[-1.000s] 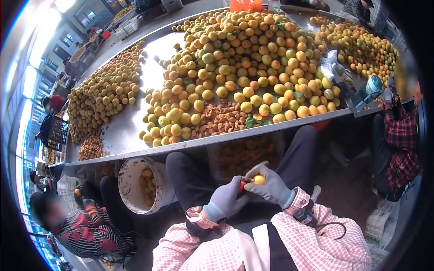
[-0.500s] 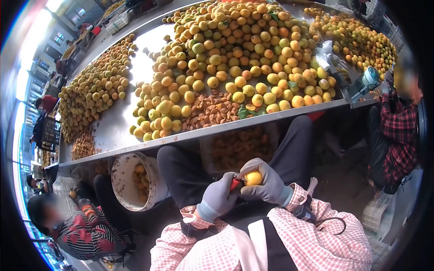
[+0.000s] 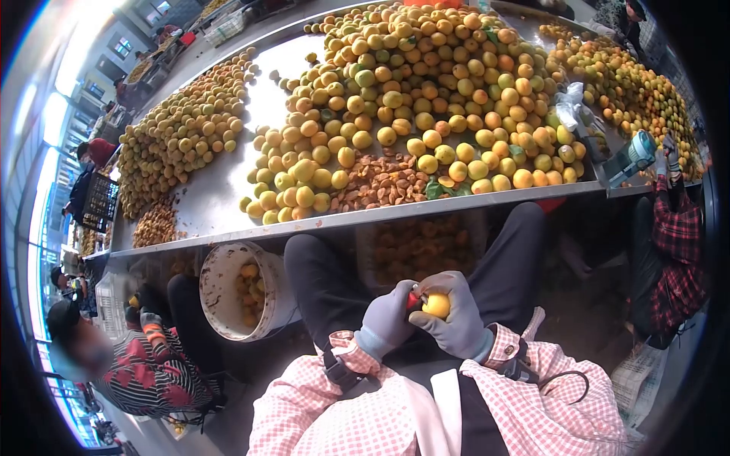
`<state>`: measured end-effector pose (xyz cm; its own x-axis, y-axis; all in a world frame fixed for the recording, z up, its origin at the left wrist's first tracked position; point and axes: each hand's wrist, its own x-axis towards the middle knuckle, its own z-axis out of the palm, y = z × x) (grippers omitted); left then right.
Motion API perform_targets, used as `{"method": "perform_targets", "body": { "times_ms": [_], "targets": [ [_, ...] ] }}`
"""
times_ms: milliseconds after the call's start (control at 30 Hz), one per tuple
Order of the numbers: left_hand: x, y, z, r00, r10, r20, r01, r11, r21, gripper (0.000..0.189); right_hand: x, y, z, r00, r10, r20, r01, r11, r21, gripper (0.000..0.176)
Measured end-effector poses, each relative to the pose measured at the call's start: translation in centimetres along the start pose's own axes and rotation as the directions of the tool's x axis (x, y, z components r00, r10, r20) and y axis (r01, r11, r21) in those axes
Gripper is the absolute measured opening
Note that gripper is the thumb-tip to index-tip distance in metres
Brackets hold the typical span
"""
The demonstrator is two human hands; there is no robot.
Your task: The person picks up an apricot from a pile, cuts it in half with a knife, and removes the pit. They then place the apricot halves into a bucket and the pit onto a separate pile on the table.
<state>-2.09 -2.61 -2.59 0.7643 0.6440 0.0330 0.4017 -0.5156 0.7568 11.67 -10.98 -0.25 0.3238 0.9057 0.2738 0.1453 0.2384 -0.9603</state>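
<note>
Both my hands wear grey gloves and meet over my lap, below the table edge. My right hand (image 3: 456, 327) is wrapped around a yellow apricot (image 3: 436, 305). My left hand (image 3: 384, 321) grips a small knife with a red handle (image 3: 413, 301), pressed against the fruit; the blade is hidden between the hands. A big pile of yellow apricots (image 3: 426, 91) lies on the steel table (image 3: 228, 197) in front of me. A heap of brown pits (image 3: 380, 186) sits near the table's front edge.
A white bucket (image 3: 220, 304) holding a few apricots stands by my left knee. A crate of fruit halves (image 3: 414, 247) sits under the table between my legs. One person in stripes (image 3: 152, 372) sits to my left, another in red plaid (image 3: 677, 258) to my right.
My hands have closed tighter together around the apricot, and the knife blade that stuck out a second ago is now hidden. The view has shifted slightly.
</note>
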Motion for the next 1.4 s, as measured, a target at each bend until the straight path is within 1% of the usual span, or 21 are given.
{"method": "perform_targets", "body": {
  "times_ms": [67, 100, 133, 167, 200, 267, 300, 400, 467, 533, 667, 733, 867, 967, 1067, 1133, 1167, 1300, 1333, 1367, 1400],
  "targets": [
    [0.3, -0.2, 0.2, 1.000, -0.027, 0.005, 0.027, 0.999, -0.018, 0.035, 0.9, 0.2, -0.3, 0.962, -0.270, 0.050, 0.263, 0.853, -0.450, 0.040],
    [0.5, -0.3, 0.5, 1.000, -0.021, -0.021, 0.021, 1.000, -0.011, 0.034, 0.7, 0.5, 0.3, 0.961, -0.272, 0.054, 0.267, 0.852, -0.451, 0.040],
    [0.9, -0.4, 0.6, 0.999, -0.014, -0.051, 0.014, 1.000, -0.001, 0.032, 0.4, 1.1, 1.4, 0.991, -0.042, -0.129, 0.024, 0.990, -0.138, 0.038],
    [1.3, -0.3, 0.7, 0.998, -0.048, -0.049, 0.051, 0.997, 0.066, 0.030, 0.3, 1.4, 2.1, 0.946, 0.241, -0.215, -0.192, 0.956, 0.224, 0.037],
    [1.1, -0.5, 0.6, 0.997, -0.053, -0.055, 0.057, 0.996, 0.066, 0.030, 0.2, 1.4, 1.9, 0.948, 0.241, -0.207, -0.193, 0.955, 0.225, 0.037],
    [1.2, -1.0, 0.8, 1.000, -0.014, -0.028, 0.017, 0.993, 0.121, 0.030, 0.3, 1.6, 0.9, 0.806, 0.591, -0.023, -0.523, 0.731, 0.439, 0.034],
    [1.2, -1.2, 0.9, 0.998, -0.051, 0.026, 0.045, 0.979, 0.197, 0.059, 0.2, 1.5, 0.7, 0.803, 0.596, -0.032, -0.525, 0.730, 0.437, 0.034],
    [1.1, -0.4, 0.4, 1.000, 0.014, -0.001, -0.014, 0.999, 0.052, 0.034, 0.2, 1.0, -0.3, 0.894, 0.443, 0.059, -0.426, 0.805, 0.413, 0.037],
    [1.2, 0.0, -0.7, 0.998, 0.014, 0.053, -0.015, 0.999, 0.028, 0.037, 0.2, 1.0, -1.3, 0.873, 0.472, 0.128, -0.476, 0.762, 0.439, 0.041],
    [1.4, 1.0, -2.3, 0.976, 0.064, 0.208, -0.035, 0.990, -0.138, 0.041, 0.2, 1.1, -1.9, 0.926, 0.326, 0.189, -0.376, 0.798, 0.471, 0.038],
    [1.3, 0.9, -3.1, 0.950, 0.081, 0.303, 0.025, 0.944, -0.330, 0.045, 0.0, 1.0, -2.7, 0.933, 0.270, 0.237, -0.351, 0.828, 0.438, 0.040],
    [1.2, 0.9, -3.1, 0.950, 0.128, 0.285, 0.024, 0.880, -0.474, 0.047, 0.0, 1.4, -2.7, 0.976, 0.079, 0.204, -0.120, 0.973, 0.197, 0.038],
    [0.9, 1.7, -3.7, 0.955, 0.159, 0.251, -0.021, 0.878, -0.477, 0.046, -0.5, 0.1, -2.1, 0.958, 0.210, 0.193, -0.259, 0.925, 0.279, 0.040],
    [0.1, 1.7, -3.7, 0.953, 0.102, 0.286, -0.036, 0.974, -0.225, 0.040, -1.2, 0.3, -1.8, 0.953, 0.241, 0.186, -0.262, 0.960, 0.097, 0.043],
    [-0.3, 1.5, -2.6, 0.952, 0.047, 0.302, 0.021, 0.976, -0.216, 0.038, -1.1, 0.1, -1.0, 0.977, 0.183, 0.113, -0.183, 0.983, -0.011, 0.044],
    [-0.5, 1.7, -2.0, 0.979, 0.056, 0.195, 0.012, 0.943, -0.331, 0.036, 0.2, -0.9, -0.9, 0.983, -0.177, 0.040, 0.177, 0.894, -0.412, 0.041],
    [-0.6, 1.7, -1.7, 0.979, 0.053, 0.196, 0.015, 0.944, -0.329, 0.036, 0.9, -1.2, -1.0, 0.966, -0.251, 0.053, 0.249, 0.862, -0.442, 0.037],
    [-0.7, 1.9, -1.1, 0.980, -0.074, 0.186, 0.119, 0.961, -0.248, 0.035, 0.3, 0.2, -1.5, 0.976, -0.202, 0.085, 0.216, 0.822, -0.527, 0.039],
    [-0.7, 1.9, -1.0, 0.972, -0.141, 0.190, 0.176, 0.967, -0.182, 0.033, 0.0, 1.0, -1.4, 0.969, 0.239, 0.063, -0.239, 0.971, -0.010, 0.041],
    [-0.9, 1.8, -1.0, 0.970, -0.144, 0.195, 0.180, 0.966, -0.184, 0.033, -0.5, 1.5, -1.4, 0.769, 0.581, 0.267, -0.630, 0.620, 0.467, 0.044],
    [-0.6, 1.7, -0.9, 0.961, -0.166, 0.219, 0.201, 0.969, -0.147, 0.033, -0.6, 1.6, -1.4, 0.769, 0.581, 0.265, -0.630, 0.621, 0.466, 0.044]
  ]
}}
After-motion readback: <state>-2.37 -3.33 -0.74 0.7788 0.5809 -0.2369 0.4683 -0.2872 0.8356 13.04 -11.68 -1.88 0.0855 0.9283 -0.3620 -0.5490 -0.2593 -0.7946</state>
